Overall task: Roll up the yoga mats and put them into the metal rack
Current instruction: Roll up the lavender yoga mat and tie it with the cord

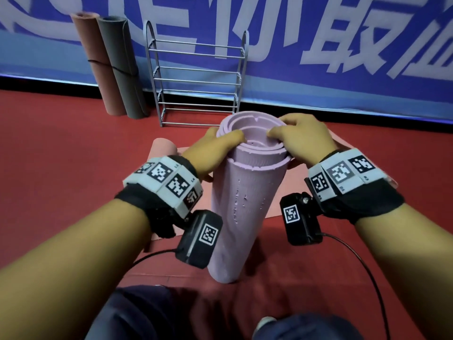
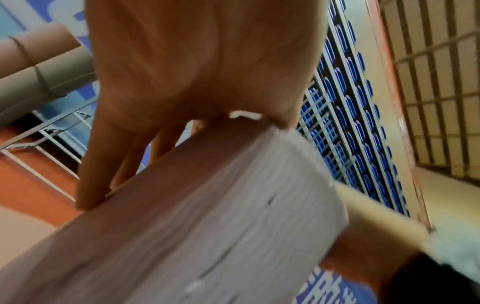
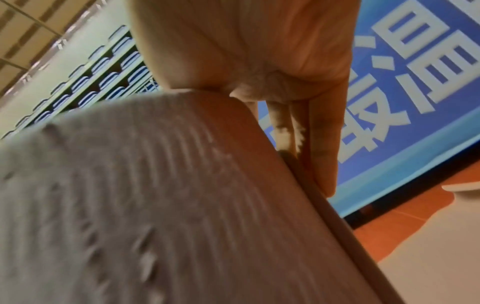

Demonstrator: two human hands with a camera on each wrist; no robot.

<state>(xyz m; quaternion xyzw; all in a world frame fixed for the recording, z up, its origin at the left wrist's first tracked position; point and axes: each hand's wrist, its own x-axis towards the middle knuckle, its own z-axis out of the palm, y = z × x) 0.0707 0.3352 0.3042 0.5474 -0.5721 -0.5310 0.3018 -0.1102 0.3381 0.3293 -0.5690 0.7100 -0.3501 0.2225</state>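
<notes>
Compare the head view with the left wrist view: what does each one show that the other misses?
Only the head view shows the right hand, the open spiral top of the lilac mat roll with both thumbs hooked over its edge, the pink mat half unrolled on the floor, and the whole rack.

Only the left wrist view shows the left hand's fingers lying straight down the roll's side, plus rows of blue seats.

Both show the left hand, the lilac roll, the metal rack and the two rolled mats beside it.

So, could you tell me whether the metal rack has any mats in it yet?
Empty. All the bars of the metal rack are bare; the purple mat stands rolled on the floor.
</notes>
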